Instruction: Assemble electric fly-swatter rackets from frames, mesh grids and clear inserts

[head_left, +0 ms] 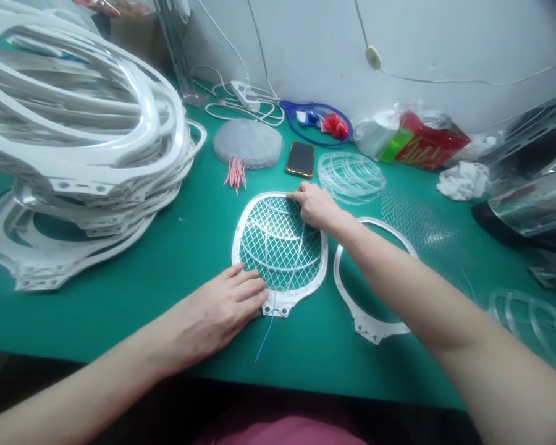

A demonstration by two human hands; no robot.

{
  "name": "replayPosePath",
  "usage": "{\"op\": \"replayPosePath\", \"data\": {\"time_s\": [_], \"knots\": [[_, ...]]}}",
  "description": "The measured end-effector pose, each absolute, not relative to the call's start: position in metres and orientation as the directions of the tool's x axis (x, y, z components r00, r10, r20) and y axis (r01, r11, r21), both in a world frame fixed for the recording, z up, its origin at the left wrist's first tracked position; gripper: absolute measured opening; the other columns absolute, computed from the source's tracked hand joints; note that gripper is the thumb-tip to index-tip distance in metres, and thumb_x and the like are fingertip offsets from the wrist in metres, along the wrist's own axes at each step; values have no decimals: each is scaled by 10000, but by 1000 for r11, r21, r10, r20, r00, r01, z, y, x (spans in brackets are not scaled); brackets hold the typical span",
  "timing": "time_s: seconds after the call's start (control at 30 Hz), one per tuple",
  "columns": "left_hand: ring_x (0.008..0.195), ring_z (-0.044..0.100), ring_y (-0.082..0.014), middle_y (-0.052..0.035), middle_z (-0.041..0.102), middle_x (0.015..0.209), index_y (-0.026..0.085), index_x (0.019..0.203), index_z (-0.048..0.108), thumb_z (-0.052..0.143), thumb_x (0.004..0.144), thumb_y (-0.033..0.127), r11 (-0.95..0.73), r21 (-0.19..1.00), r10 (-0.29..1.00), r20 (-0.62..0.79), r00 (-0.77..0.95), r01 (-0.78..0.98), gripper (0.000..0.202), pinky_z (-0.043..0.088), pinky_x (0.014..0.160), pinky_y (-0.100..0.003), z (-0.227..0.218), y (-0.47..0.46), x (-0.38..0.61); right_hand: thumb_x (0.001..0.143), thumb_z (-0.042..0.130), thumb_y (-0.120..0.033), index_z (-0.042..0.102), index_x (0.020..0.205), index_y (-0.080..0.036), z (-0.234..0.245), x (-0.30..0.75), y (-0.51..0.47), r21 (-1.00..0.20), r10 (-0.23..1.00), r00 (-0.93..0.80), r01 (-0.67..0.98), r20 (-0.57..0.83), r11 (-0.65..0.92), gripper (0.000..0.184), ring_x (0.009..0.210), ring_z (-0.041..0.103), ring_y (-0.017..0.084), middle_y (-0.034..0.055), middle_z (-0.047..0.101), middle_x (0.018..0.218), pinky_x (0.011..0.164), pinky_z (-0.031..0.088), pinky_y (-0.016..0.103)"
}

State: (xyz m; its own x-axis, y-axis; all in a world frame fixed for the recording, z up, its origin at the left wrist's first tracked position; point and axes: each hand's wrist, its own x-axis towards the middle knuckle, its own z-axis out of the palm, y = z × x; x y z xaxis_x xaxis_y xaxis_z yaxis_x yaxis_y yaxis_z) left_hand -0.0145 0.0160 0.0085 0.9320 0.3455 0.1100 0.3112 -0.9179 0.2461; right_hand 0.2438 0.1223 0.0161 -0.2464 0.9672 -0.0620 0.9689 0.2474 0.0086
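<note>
A white oval racket-like frame (326, 259) lies on the green table with silvery diamond mesh (278, 241) and curved clear ribs inside it. My left hand (229, 303) rests on its lower left rim, fingers stretched out and flat. At the upper right rim, my right hand (317, 204) has its fingers bent closed against the edge, one finger reaching along it. A thin blue wire (265, 339) runs from the frame's base toward the table's front. Beside it, partly under my right forearm, lies a second white frame (345, 296) without mesh.
Stacked white frames (134, 167) rise on the left. Behind are a pile of grey mesh discs (248, 142), pink wires (235, 175), a phone (300, 159) and clear ribbed grids (351, 178). Loose mesh (419, 225) and a metal kettle-like vessel (537, 210) stand right.
</note>
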Motion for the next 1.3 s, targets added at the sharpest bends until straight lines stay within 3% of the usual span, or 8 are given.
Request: {"op": "replayPosePath", "data": {"time_s": [0.2,0.37,0.57,0.77,0.97,1.07,1.17,1.3], "knots": [[1007,562,-171,-56,632,1075,210,1061,594,360,917,201,-900,267,387,126,914,344,275,352,1006,-417,11,15,-10,882,359,-153,506,1247,-177,36,229,93,-74,952,-296,951,74,302,395,963,467,236,123,513,1111,800,358,363],[956,575,-148,-47,641,1020,196,1004,608,355,919,188,-879,288,440,187,878,379,267,357,1002,-407,10,10,-6,887,444,-256,633,995,-161,46,208,8,-371,710,-704,667,-28,647,238,813,509,158,71,588,943,723,394,275],[976,568,-143,-45,641,1006,188,979,612,378,911,181,-868,316,470,272,840,383,244,355,1009,-403,5,8,-5,897,359,-145,578,1105,-172,16,211,-39,-359,739,-665,667,107,652,304,961,491,192,107,583,1079,803,377,339],[1051,546,-166,-42,642,1041,199,985,612,390,905,180,-870,299,467,244,850,392,237,330,1019,-421,1,9,-6,868,337,-105,526,1184,-159,29,207,-44,-244,743,-669,721,0,649,372,1010,472,225,119,569,1134,810,357,377],[1123,489,-202,-51,597,1135,226,1073,581,389,905,195,-878,219,464,178,868,424,257,309,1000,-444,8,7,-11,833,342,-113,540,1156,-116,43,196,-50,-174,745,-664,743,-67,647,380,922,484,259,148,581,1037,817,356,434],[1087,486,-222,-67,581,1070,241,1042,597,413,894,223,-867,192,492,191,849,459,237,358,923,-418,10,7,-12,832,352,-107,542,1152,-127,42,198,-48,-214,758,-650,749,-53,627,373,952,493,251,139,585,1056,865,343,436],[940,528,-198,-60,574,994,255,1041,597,425,891,258,-850,200,522,196,830,487,228,394,807,-372,7,5,-11,854,359,-108,555,1117,-184,38,202,-49,-349,822,-568,766,24,540,337,1005,510,209,97,588,1109,874,358,375],[876,538,-209,-65,585,938,230,994,613,415,893,296,-766,191,642,262,721,613,232,372,727,-367,6,-3,3,854,484,-312,571,895,-196,27,197,-63,-518,986,-167,843,8,146,151,776,569,179,60,634,873,671,424,293]]}}
